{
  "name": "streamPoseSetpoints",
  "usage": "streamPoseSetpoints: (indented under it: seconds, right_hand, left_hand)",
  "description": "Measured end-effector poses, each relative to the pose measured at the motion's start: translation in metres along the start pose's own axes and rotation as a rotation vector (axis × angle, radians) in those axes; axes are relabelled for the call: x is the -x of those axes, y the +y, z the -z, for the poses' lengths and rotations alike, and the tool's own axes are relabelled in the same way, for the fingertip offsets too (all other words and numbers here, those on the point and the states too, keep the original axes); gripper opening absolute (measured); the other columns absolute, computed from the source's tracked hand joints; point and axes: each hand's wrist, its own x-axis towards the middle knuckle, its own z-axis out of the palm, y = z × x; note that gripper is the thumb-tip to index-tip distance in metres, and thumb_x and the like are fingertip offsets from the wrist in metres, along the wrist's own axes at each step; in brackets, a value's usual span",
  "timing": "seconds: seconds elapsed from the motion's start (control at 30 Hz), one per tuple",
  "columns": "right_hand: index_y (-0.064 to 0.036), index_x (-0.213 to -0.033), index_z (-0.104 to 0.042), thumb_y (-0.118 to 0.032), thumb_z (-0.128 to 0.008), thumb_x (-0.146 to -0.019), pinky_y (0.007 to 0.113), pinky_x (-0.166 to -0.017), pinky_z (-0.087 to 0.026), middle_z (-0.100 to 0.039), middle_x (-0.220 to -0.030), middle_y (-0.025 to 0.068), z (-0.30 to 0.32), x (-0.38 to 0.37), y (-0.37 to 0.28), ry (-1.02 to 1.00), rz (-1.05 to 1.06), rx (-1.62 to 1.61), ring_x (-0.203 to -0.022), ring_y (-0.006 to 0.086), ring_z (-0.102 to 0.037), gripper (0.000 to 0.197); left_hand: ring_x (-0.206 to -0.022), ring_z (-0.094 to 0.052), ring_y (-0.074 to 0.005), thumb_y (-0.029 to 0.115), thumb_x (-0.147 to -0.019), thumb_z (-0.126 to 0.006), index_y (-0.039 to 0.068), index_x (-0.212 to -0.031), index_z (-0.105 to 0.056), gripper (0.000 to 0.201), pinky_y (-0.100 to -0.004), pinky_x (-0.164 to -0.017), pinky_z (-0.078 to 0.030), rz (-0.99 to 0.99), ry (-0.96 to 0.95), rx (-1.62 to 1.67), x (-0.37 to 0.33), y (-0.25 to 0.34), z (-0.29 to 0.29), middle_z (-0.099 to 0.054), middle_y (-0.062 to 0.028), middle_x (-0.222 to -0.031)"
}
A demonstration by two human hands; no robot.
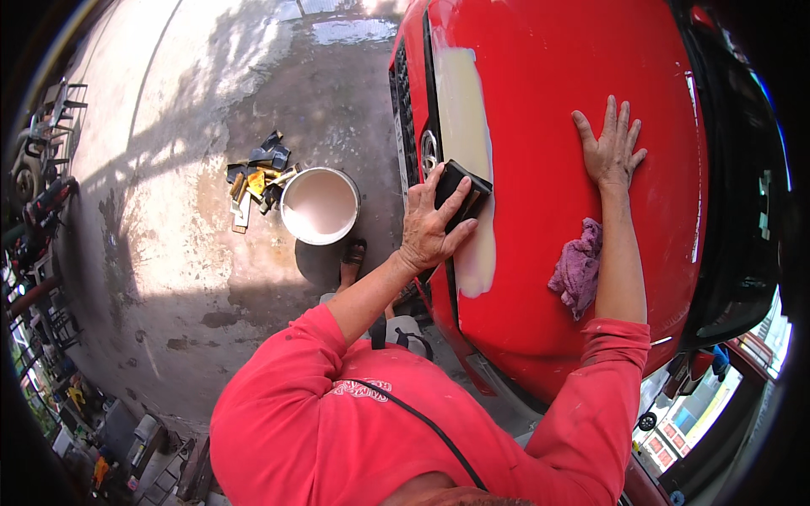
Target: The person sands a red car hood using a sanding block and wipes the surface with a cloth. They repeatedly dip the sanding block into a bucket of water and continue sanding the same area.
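while left hand holds black block, right hand touches red hood.

The widest free stretch on the red hood lies at its far middle, between the beige strip and the right hand, which is spread flat. Nearer, a lane runs between the left hand, over the black block, and the right forearm. That forearm bars a low pass rightward, and the crumpled purple cloth just left of it narrows the near end. Along the right, the dark windshield bounds the hood. Between the car's front and the white bucket runs a narrow floor gap, with a sandaled foot at its near end. A tool heap blocks the bucket's left side.
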Motion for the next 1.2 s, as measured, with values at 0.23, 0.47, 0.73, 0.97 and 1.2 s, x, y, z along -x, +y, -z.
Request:
streamPoseSetpoints:
  seconds: [0.23,0.47,0.73,0.97,1.2]
  right_hand:
    - [-0.0259,-0.174,-0.022,-0.098,-0.033,-0.089,0.078,-0.127,-0.006,-0.012,-0.182,0.0121,0.006,-0.012,-0.026,-0.016,0.060,-0.039,-0.167,0.0417,-0.004,0.112]
    - [-0.0257,-0.174,-0.021,-0.098,-0.033,-0.088,0.078,-0.127,-0.007,-0.011,-0.182,0.0117,0.011,0.001,-0.007,-0.056,-0.008,0.004,-0.167,0.0418,-0.005,0.113]
    - [-0.0260,-0.174,-0.020,-0.100,-0.031,-0.086,0.077,-0.128,-0.007,-0.013,-0.182,0.0117,0.008,-0.009,-0.018,-0.044,0.018,-0.002,-0.167,0.0413,-0.005,0.116]
    - [-0.0250,-0.174,-0.020,-0.100,-0.032,-0.087,0.077,-0.128,-0.007,-0.013,-0.182,0.0116,0.014,0.001,-0.013,-0.079,-0.021,0.009,-0.167,0.0413,-0.006,0.116]
    - [-0.0239,-0.174,-0.022,-0.098,-0.033,-0.089,0.078,-0.127,-0.008,-0.013,-0.182,0.0128,0.016,-0.003,-0.012,-0.048,0.004,0.011,-0.167,0.0427,-0.007,0.113]
  left_hand:
    - [-0.129,-0.054,-0.0453,0.060,-0.095,-0.068,0.024,-0.150,-0.066,0.066,-0.0529,-0.112,-0.045,0.139,0.293,-0.249,-0.224,-0.134,-0.003,-0.055,-0.0274,-0.151]
    - [-0.133,-0.051,-0.0438,0.046,-0.093,-0.077,0.019,-0.154,-0.063,0.069,-0.0508,-0.116,-0.038,0.145,0.089,-0.008,-0.009,0.012,-0.005,-0.047,-0.0301,-0.158]
    - [-0.138,-0.050,-0.0456,0.063,-0.094,-0.069,0.028,-0.154,-0.063,0.070,-0.0528,-0.114,-0.042,0.226,0.237,-0.060,-0.212,-0.082,-0.007,-0.054,-0.0272,-0.152]
    - [-0.128,-0.052,-0.0400,0.047,-0.089,-0.079,0.023,-0.153,-0.065,0.070,-0.0494,-0.114,-0.042,-0.009,0.096,-0.006,-0.026,-0.004,-0.003,-0.048,-0.0256,-0.159]
    - [-0.127,-0.053,-0.0440,0.055,-0.091,-0.075,0.028,-0.152,-0.065,0.068,-0.0520,-0.114,-0.043,0.023,0.163,-0.019,-0.137,-0.104,-0.008,-0.050,-0.0279,-0.157]
